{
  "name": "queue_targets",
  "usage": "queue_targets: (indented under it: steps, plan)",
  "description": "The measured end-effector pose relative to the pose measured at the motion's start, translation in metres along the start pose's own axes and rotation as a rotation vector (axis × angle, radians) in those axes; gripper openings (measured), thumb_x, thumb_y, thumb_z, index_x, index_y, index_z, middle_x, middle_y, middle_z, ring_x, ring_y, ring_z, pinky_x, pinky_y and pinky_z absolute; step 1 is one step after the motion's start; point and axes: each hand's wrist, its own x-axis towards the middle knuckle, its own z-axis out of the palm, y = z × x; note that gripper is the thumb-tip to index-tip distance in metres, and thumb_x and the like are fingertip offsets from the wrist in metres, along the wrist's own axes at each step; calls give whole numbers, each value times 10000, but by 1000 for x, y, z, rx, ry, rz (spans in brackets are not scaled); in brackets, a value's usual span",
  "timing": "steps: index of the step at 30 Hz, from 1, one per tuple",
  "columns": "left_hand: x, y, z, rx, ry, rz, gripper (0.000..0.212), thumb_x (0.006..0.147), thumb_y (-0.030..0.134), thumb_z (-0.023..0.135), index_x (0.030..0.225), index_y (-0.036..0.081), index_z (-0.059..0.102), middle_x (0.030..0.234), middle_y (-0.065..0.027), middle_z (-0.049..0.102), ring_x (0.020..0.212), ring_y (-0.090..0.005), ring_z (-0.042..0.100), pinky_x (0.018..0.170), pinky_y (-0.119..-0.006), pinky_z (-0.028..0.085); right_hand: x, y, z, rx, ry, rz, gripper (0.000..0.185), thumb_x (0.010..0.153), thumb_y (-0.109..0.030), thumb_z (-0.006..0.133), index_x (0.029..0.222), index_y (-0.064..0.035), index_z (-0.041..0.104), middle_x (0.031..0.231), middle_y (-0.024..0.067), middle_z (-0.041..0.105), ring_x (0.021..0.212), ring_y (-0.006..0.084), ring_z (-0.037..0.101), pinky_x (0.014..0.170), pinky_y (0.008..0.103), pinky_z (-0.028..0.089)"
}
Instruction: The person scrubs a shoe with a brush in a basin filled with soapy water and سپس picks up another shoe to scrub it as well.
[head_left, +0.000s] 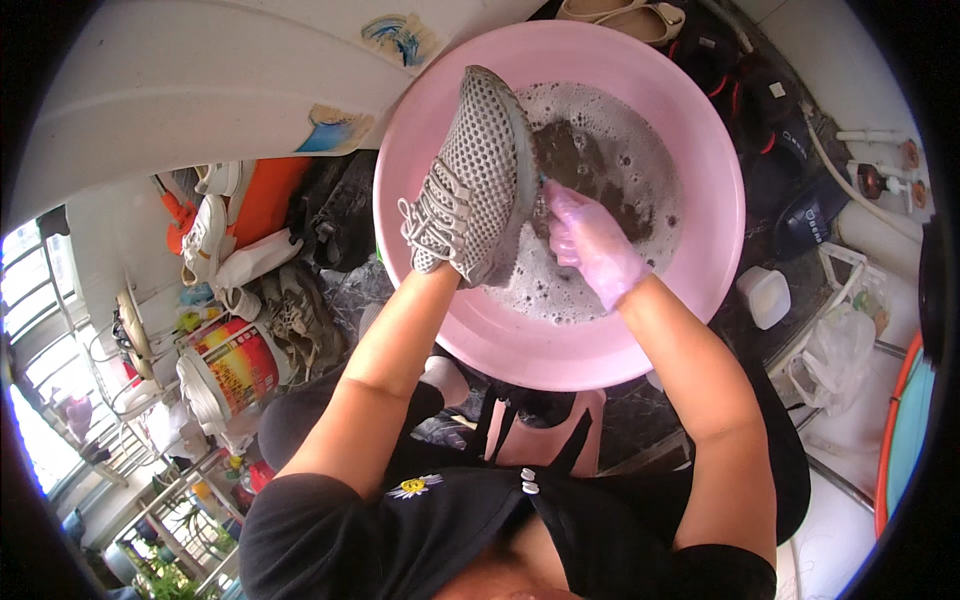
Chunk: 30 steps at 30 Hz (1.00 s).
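Observation:
A grey mesh lace-up sneaker (484, 161) is held tilted over a pink plastic basin (709, 247), toe pointing away from me. My left hand is inside the sneaker's opening and hidden there; only the wrist shows. Against the right edge of the sole, my right hand (589, 236) has its fingers curled, in a thin wet pinkish glove. It grips a small tool, perhaps a brush, mostly hidden, with a bit of blue showing. Brownish water with white suds (600, 169) lies in the basin below.
Dark slippers (806, 221) and a white tub (763, 297) lie right of the basin. Beige flat shoes (645, 22) stand behind it. At left are worn sneakers (300, 315) and a red-yellow bucket (236, 364). A pink stool (551, 435) is beneath me.

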Motion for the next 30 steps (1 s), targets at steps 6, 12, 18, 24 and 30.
queue_targets:
  steps: [6,12,18,24,30]
  plan:
    - [-13,10,6,275,-79,335,450,941,219,581,1353,56,504,1328,-152,552,1223,-254,533,1045,-412,433,-23,-39,-3,40,-47,-267,489,824,-367,772,1177,-63,626,782,-44,616,616,56,529,565,210,418]
    - [-55,-4,5,456,-146,677,437,938,208,590,1341,56,517,1311,-149,564,1208,-250,545,1040,-414,440,-34,-31,-16,-233,129,-302,414,841,-272,727,1109,31,637,979,55,682,853,118,614,746,244,438]
    - [-108,22,-7,-981,-174,-238,378,886,47,672,1251,72,576,1256,-49,608,1123,-195,599,973,-353,497,-67,-29,5,-275,199,-606,300,864,-183,702,1098,-2,652,920,35,674,830,116,614,749,276,473]
    - [-100,-12,35,-1671,-420,-353,358,973,326,582,1277,139,561,1297,-58,594,1191,-216,563,1056,-396,444,-95,29,50,-971,257,-1083,251,774,-209,778,967,-90,671,769,125,689,641,245,688,584,355,531]
    - [-116,-6,36,-1836,-418,-271,446,938,380,603,1290,111,552,1295,-98,590,1182,-234,571,1039,-410,461,-114,56,63,-1201,-35,-1330,489,698,-174,837,1085,3,596,801,134,684,593,278,663,538,359,529]
